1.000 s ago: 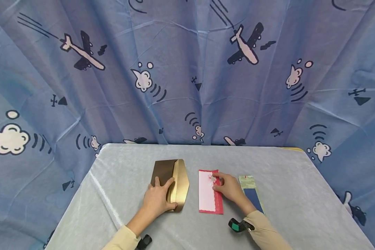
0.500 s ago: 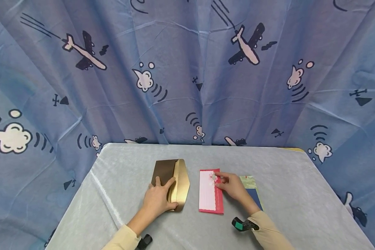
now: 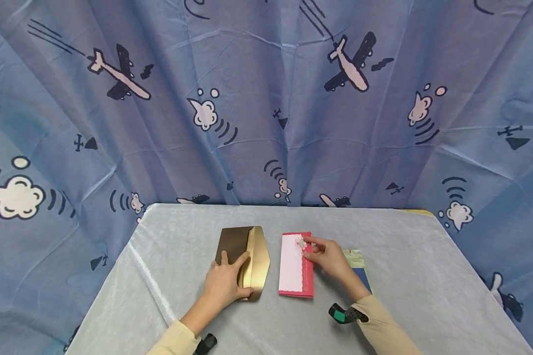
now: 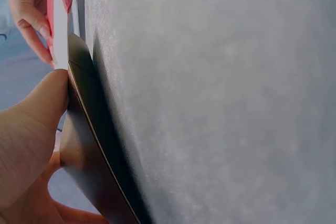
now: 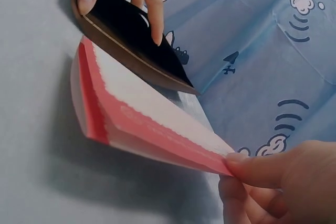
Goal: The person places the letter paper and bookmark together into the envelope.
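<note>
A gold-brown envelope (image 3: 233,240) lies on the table, its gold pointed flap (image 3: 260,264) folded out to the right. My left hand (image 3: 222,282) rests on it with fingers spread, the thumb at the near end by the flap's crease. To its right my right hand (image 3: 330,259) pinches a pink-and-white folded card (image 3: 291,266) with a small flower print, thumb on one face and fingers on the other. In the right wrist view the card (image 5: 147,98) tilts above the table, a shadow beneath it, its folded layers slightly apart. The left wrist view shows my thumb (image 4: 44,100) on the envelope's edge.
A green-and-blue card (image 3: 359,270) lies on the table to the right, partly covered by my right forearm. The grey-white cloth-covered table (image 3: 182,229) ends at a blue curtain (image 3: 257,98) printed with airplanes. A black camera (image 3: 339,314) sits at my right wrist.
My right hand has raised the pink-and-white card and carried it away from me and slightly left. The left hand stays in place on the envelope.
</note>
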### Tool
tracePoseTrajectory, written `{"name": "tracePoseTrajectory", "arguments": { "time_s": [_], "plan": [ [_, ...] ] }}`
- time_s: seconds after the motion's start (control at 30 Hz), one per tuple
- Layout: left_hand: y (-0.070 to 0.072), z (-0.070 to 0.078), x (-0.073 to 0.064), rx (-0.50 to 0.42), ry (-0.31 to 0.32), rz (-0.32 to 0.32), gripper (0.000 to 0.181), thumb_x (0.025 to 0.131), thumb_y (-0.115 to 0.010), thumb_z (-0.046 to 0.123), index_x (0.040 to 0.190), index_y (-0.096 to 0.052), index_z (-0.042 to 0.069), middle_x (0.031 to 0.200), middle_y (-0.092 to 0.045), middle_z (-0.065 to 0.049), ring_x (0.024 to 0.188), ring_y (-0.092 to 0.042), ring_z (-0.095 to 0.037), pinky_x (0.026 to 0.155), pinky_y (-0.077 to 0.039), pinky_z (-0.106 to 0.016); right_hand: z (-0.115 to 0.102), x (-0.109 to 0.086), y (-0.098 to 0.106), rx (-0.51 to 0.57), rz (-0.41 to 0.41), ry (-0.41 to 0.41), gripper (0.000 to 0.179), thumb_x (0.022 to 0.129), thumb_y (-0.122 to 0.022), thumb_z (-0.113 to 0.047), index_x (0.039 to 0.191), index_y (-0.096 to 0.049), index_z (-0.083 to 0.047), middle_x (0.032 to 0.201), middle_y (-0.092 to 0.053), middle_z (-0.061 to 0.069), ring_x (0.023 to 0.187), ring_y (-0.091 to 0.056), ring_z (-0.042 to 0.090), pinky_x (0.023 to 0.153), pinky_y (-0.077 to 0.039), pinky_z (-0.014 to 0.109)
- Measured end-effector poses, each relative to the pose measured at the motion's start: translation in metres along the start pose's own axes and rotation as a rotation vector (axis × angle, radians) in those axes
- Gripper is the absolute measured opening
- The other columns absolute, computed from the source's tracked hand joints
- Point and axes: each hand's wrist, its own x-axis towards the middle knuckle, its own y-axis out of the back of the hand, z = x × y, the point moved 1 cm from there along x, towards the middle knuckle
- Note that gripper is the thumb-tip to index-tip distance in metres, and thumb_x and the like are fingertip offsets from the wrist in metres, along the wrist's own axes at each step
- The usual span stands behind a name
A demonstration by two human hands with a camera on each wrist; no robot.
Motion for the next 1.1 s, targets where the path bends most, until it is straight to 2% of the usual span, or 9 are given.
{"name": "tracePoseTrajectory", "arguments": {
  "time_s": [0.27, 0.47, 1.1],
  "plan": [
    [0.000, 0.000, 0.000, -0.008, 0.002, 0.016, 0.093, 0.060, -0.083, 0.063, 0.142, -0.053, 0.032, 0.131, -0.056, -0.037, 0.096, -0.066, -0.054, 0.064, -0.058, -0.046, -0.010, 0.007, -0.005, 0.022, 0.014, 0.054, 0.047, 0.084, -0.076, -0.008, 0.130, -0.066, -0.007, 0.083, -0.066, 0.010, 0.066, -0.051, 0.009, 0.056, -0.043, 0.021],
    [-0.003, -0.001, 0.000, -0.006, -0.006, -0.002, 0.092, 0.061, -0.082, 0.065, 0.142, -0.053, 0.031, 0.131, -0.056, -0.038, 0.095, -0.066, -0.054, 0.064, -0.058, -0.046, -0.014, 0.008, -0.011, 0.025, 0.019, 0.042, 0.047, 0.084, -0.076, -0.009, 0.129, -0.066, -0.009, 0.085, -0.067, 0.009, 0.067, -0.051, 0.009, 0.056, -0.042, 0.021],
    [0.000, 0.000, -0.002, -0.007, 0.000, 0.018, 0.093, 0.061, -0.083, 0.064, 0.143, -0.052, 0.034, 0.130, -0.057, -0.037, 0.096, -0.066, -0.054, 0.061, -0.058, -0.046, -0.023, 0.015, -0.027, 0.040, 0.045, 0.055, 0.045, 0.082, -0.078, -0.009, 0.126, -0.069, -0.011, 0.080, -0.065, 0.006, 0.066, -0.051, 0.010, 0.055, -0.042, 0.021]
  ]
}}
